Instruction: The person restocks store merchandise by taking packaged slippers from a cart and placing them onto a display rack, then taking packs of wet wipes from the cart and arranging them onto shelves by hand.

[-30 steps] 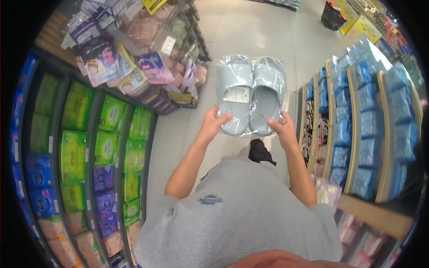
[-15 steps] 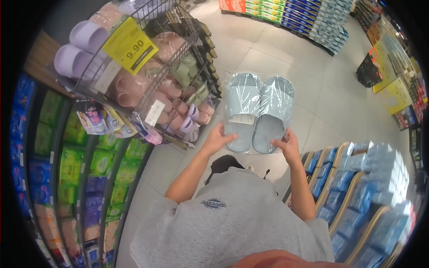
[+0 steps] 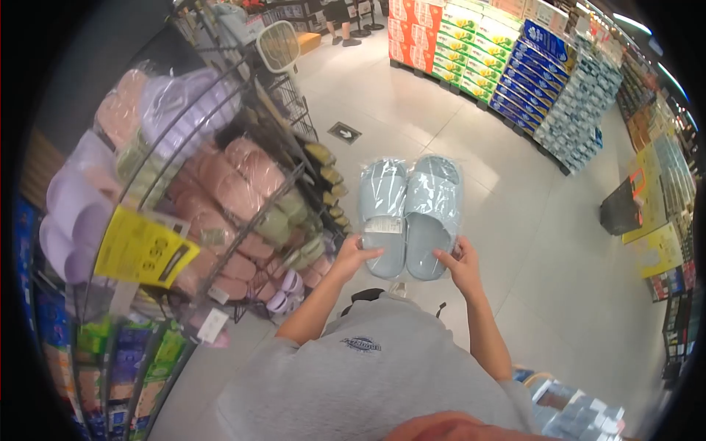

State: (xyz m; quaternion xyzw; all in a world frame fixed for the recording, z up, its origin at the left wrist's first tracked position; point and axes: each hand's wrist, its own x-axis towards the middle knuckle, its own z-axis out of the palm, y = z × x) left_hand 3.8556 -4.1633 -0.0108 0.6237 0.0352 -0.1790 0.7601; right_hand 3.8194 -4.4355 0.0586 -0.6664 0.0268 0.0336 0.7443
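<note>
A pair of light blue-grey slippers [image 3: 430,213], side by side in a clear plastic bag, is held out in front of my body. My left hand [image 3: 357,257] grips the heel end of the left slipper, thumb on top. On the other side, my right hand [image 3: 460,264] pinches the heel end of the right one, with its fingers beneath. A white label [image 3: 384,225] shows on the left slipper. To the left, a wire basket rack [image 3: 254,202] holds bagged pink slippers [image 3: 220,184], lilac slippers [image 3: 73,195] and green ones.
A yellow price sign [image 3: 143,246] hangs on the rack. Stacked cartons [image 3: 471,44] stand ahead on the tiled floor [image 3: 529,242]. At the right is a black basket [image 3: 622,209]; blue and white packs [image 3: 570,411] are at lower right. A person's legs [image 3: 340,29] show far ahead.
The view has shifted forward and towards the rack, which looks larger and nearer. More of the floor and cartons ahead shows. Both hands still hold the bagged slippers, now slightly lower in view.
</note>
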